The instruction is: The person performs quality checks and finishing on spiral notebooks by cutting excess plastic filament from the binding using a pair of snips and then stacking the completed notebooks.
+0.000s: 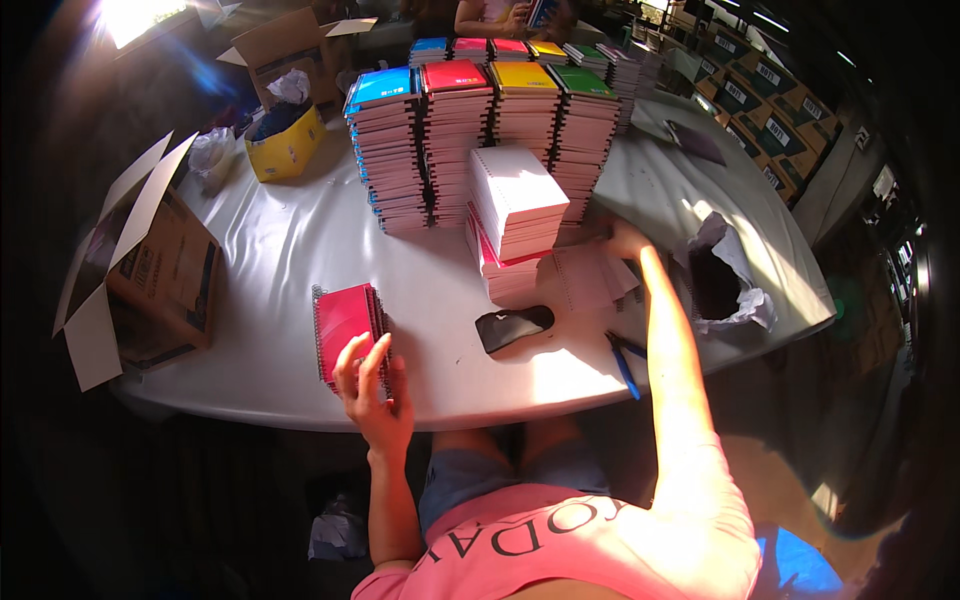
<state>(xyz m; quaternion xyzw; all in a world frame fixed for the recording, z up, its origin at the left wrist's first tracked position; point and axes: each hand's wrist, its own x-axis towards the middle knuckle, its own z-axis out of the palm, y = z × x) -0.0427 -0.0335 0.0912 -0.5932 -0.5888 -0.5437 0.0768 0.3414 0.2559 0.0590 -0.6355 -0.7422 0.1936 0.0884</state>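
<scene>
A small stack of red spiral notebooks lies near the table's front edge, left of centre. My left hand is at its near right corner, fingers apart and slightly bent, with the fingertips over the top cover. Farther off, my right hand reaches to the right of a tall pile of white punched paper blocks. Its fingers are in shadow and hard to make out. Loose pale punched sheets lie just in front of that hand. A black pouch-like object and blue-handled pliers lie nearer to me.
Tall stacks of blue, red, yellow and green notebooks stand behind the paper. An open carton is at left, a yellow box beyond it. A paper-lined dark container sits at right. Another person holds a notebook at the back.
</scene>
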